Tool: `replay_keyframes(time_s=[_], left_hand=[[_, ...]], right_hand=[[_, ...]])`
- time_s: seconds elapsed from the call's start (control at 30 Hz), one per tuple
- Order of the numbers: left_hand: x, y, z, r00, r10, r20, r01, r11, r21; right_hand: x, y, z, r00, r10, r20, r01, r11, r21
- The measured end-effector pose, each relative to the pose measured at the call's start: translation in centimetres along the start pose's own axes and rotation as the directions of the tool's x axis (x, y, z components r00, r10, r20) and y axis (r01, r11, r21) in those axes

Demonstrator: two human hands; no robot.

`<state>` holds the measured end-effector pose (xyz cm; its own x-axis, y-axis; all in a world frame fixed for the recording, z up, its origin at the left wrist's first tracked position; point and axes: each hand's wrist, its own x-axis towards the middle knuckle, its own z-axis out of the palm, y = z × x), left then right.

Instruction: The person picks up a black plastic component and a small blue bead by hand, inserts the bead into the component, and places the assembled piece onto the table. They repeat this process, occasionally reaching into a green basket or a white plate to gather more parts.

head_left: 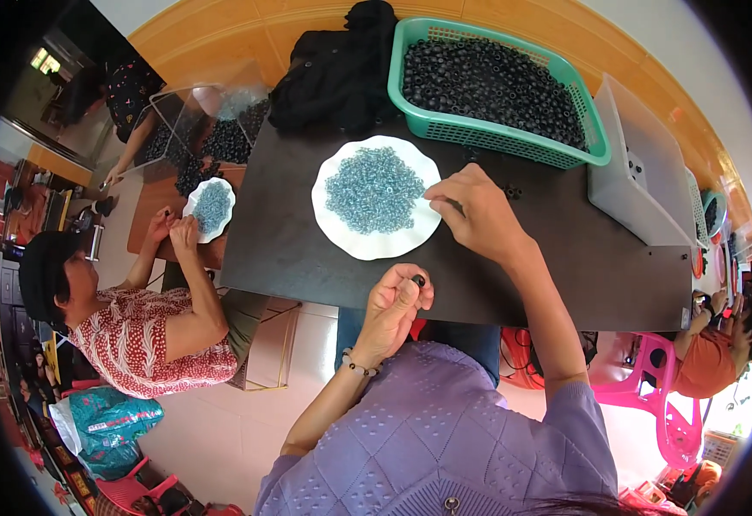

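Note:
My left hand is closed, pinching a small round black piece between thumb and fingers, near the table's front edge. Over the right rim of a scalloped white plate is my right hand, its thumb and index finger pressed together. What sits between those fingertips is too small to make out. Spread across the plate are many tiny clear-blue beads. A green basket behind it holds a heap of black ring-shaped pieces.
Black cloth lies left of the basket. A translucent bin stands at the right. On the left, a person in a patterned shirt works over a smaller white plate. A pink chair is at the right.

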<state>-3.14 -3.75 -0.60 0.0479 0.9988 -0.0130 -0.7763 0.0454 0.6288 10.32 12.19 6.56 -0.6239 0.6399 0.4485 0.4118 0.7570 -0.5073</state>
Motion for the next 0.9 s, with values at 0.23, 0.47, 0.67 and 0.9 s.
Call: replay_keyframes(time_s=[0.23, 0.47, 0.67, 0.9], left_hand=[[-0.2, -0.5, -0.1, 0.995, 0.099, 0.021, -0.098, 0.994, -0.046], [-0.2, -0.6, -0.2, 0.99, 0.139, 0.031, -0.14, 0.989, 0.045], [-0.2, -0.5, -0.2, 0.991, 0.129, 0.028, -0.13, 0.99, 0.052], [-0.2, -0.4, 0.0, 0.997, 0.066, -0.044, -0.067, 0.998, -0.02]], right_hand=[[1.0, -0.4, 1.3, 0.993, -0.015, 0.12, 0.043, 0.971, -0.233], [1.1, -0.6, 3.6, 0.992, 0.085, 0.091, -0.041, 0.915, -0.4], [1.1, -0.5, 4.9, 0.993, 0.115, -0.001, -0.102, 0.875, -0.473], [0.5, -0.7, 3.6, 0.987, 0.155, -0.044, -0.161, 0.938, -0.306]])
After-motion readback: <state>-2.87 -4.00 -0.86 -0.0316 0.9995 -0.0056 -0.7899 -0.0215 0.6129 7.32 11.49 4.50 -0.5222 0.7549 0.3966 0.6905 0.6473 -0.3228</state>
